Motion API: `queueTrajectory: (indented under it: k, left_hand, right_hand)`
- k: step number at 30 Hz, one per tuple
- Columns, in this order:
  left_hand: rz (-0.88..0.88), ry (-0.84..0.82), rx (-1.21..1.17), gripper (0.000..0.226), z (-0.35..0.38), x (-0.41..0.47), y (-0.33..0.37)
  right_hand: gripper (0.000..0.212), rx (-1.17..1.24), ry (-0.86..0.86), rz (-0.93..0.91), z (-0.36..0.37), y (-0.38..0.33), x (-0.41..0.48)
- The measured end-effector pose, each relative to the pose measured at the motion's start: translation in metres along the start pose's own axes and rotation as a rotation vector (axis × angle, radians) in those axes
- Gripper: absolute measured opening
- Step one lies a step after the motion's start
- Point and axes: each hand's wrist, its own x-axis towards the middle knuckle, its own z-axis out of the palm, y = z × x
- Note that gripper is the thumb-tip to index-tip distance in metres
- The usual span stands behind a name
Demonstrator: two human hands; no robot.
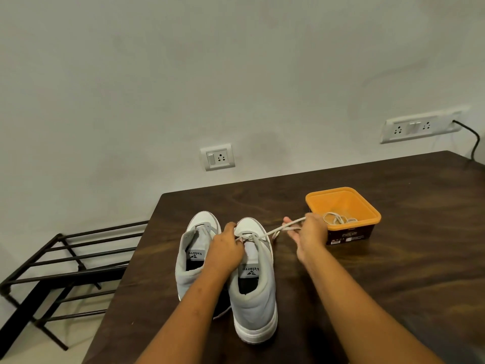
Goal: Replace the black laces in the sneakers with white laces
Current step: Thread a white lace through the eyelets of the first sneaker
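Note:
Two grey and white sneakers stand side by side on the dark wooden table, toes toward the wall. The left sneaker shows no lace. The right sneaker has a white lace threaded near its toe end. My left hand rests on the right sneaker's tongue and pinches the lace at the eyelets. My right hand grips the lace's other end, drawn taut to the right of the shoe. Another white lace lies coiled in the orange box. No black lace is visible.
The orange box sits on the table just right of my right hand. A black metal shoe rack stands on the floor to the left. Wall sockets and a plugged-in black cable are behind the table.

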Motion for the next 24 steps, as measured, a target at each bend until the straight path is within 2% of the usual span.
queueTrajectory:
  k: [2,4,6,11,13,18,20,22,24]
  left_hand:
    - [-0.015,-0.007,0.033,0.037,0.001,0.001,0.000]
    - [-0.003,-0.015,0.046,0.033,0.002,0.002,0.001]
    - [0.016,-0.021,0.069,0.033,0.003,0.002,0.005]
    - [0.013,0.009,0.116,0.034,0.005,0.001,0.011]
    - [0.011,-0.009,0.092,0.033,0.002,0.001,0.009]
    - [-0.003,-0.053,-0.019,0.030,-0.004,0.002,0.003]
    - [0.051,-0.013,0.054,0.033,-0.007,-0.001,0.006]
    - [0.124,0.044,0.179,0.041,-0.010,-0.006,0.016]
    - [0.208,0.074,0.136,0.046,-0.014,-0.012,0.029]
  right_hand:
    - [0.017,0.261,0.014,0.021,0.002,-0.017,-0.001]
    - [0.014,0.319,0.003,0.022,0.003,-0.030,-0.003]
    - [0.026,0.176,-0.034,-0.045,0.004,-0.036,-0.004]
    - [0.030,-0.401,-0.186,-0.257,0.005,-0.034,-0.003]
    - [0.030,-0.467,-0.238,-0.334,0.003,-0.037,-0.004]
    - [0.030,-0.819,-0.313,-0.813,0.004,-0.062,-0.008]
    - [0.022,-0.890,-0.390,-0.853,0.004,-0.066,-0.016]
    - [0.018,-0.929,-0.513,-0.798,0.005,-0.065,-0.023]
    - [0.019,-0.977,-0.686,-0.718,0.006,-0.062,-0.034]
